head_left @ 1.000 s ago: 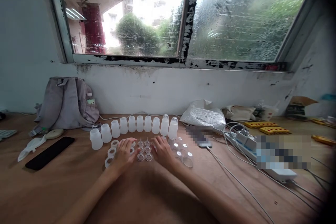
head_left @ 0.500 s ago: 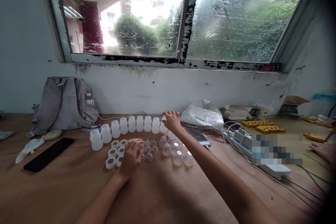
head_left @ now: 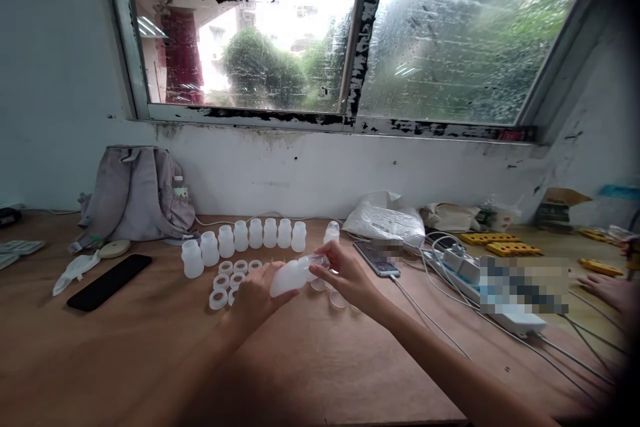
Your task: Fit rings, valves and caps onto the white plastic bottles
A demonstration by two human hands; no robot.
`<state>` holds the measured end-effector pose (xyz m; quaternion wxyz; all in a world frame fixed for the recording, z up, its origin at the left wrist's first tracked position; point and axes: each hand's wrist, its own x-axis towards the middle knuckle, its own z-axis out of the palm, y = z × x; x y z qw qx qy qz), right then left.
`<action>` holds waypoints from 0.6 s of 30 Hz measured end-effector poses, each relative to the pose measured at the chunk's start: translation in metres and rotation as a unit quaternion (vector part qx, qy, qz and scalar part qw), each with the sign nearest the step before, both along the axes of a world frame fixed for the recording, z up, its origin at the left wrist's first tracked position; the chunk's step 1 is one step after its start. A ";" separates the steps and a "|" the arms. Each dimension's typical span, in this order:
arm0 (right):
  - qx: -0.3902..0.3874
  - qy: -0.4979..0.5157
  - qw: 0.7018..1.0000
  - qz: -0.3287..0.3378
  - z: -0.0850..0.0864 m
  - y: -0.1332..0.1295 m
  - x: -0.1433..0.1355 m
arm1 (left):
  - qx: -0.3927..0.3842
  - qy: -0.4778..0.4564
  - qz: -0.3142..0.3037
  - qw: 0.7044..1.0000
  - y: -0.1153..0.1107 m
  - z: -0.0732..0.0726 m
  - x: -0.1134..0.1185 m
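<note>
My left hand (head_left: 261, 290) is wrapped round the body of a white translucent bottle (head_left: 289, 277), which lies tilted with its neck toward the right. The fingers of my right hand (head_left: 336, 267) pinch a clear piece at the bottle's neck end. Behind them stands a curved row of white bottles (head_left: 255, 233). White rings (head_left: 219, 299) lie on the table left of my left hand. Clear domes (head_left: 338, 299) rest under and beside my right hand, partly hidden. One bottle with a clear top (head_left: 331, 232) stands apart at the right of the row.
A grey backpack (head_left: 135, 193), a black phone (head_left: 110, 282) and a white pouch are at the left. On the right are another phone (head_left: 375, 258), a plastic bag (head_left: 385, 219), a power strip (head_left: 515, 319) with cables, and yellow parts (head_left: 513, 249). Another person's hand (head_left: 603, 288) is at the far right.
My right hand has come back from the row toward my left hand. A bottle is now held between both hands, tilted. The row is shorter at its right end, and the view has shifted slightly.
</note>
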<state>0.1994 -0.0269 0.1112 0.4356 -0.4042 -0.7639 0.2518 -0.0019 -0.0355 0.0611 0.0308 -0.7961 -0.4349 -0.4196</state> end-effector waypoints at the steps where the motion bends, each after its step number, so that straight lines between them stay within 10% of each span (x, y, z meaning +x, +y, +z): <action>1: -0.023 0.012 0.999 0.020 -0.003 -0.001 0.001 | -0.020 0.014 -0.012 1.000 -0.004 0.000 -0.001; 11: -0.161 0.107 0.977 0.093 -0.018 0.006 0.013 | -0.301 -0.090 -0.097 0.944 -0.021 0.009 0.004; 15: -0.155 0.105 0.974 0.130 -0.020 -0.002 0.011 | -0.470 -0.189 -0.197 0.840 -0.019 0.008 -0.002; 18: -0.127 0.109 0.977 0.129 -0.019 0.002 0.020 | -0.601 -0.285 -0.256 0.702 -0.018 -0.003 -0.013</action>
